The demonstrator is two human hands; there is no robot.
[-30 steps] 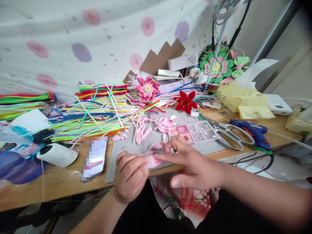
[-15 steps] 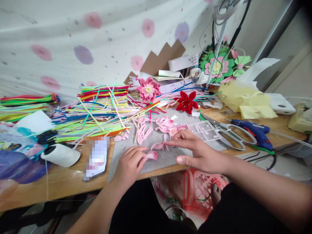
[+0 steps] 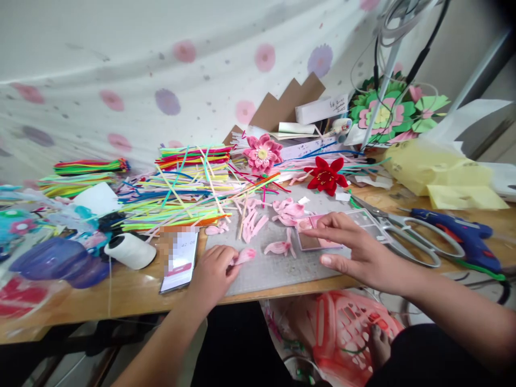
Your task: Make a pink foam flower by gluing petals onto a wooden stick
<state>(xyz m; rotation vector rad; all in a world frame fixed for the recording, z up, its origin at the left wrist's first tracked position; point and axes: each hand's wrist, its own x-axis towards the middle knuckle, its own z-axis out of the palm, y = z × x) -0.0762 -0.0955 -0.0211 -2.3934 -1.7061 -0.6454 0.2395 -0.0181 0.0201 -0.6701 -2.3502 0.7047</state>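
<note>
My left hand (image 3: 215,269) is closed, pinching a pink fuzzy petal (image 3: 245,255) low over the grey cutting mat (image 3: 282,271). Beyond it, a small joined group of pink petals (image 3: 280,247) lies on the mat. My right hand (image 3: 355,247) holds nothing; its fingers are apart, with the index finger extended over a flat pink compartment case (image 3: 322,244). Whether that fingertip touches the case, I cannot tell. More loose pink petals (image 3: 253,226) and a pink petal heap (image 3: 287,209) rest farther back on the mat.
Bundles of coloured pipe cleaners (image 3: 189,185) cover the table's back left. A phone (image 3: 181,260) and a white thread spool (image 3: 131,251) are left of the mat. Scissors (image 3: 415,236) and a blue glue gun (image 3: 455,228) lie right. Finished pink (image 3: 263,154) and red flowers (image 3: 326,174) stand behind.
My right hand has moved off the joined petals to the compartment case. The petal in my left hand has turned and now points more to the right. The view has swung left.
</note>
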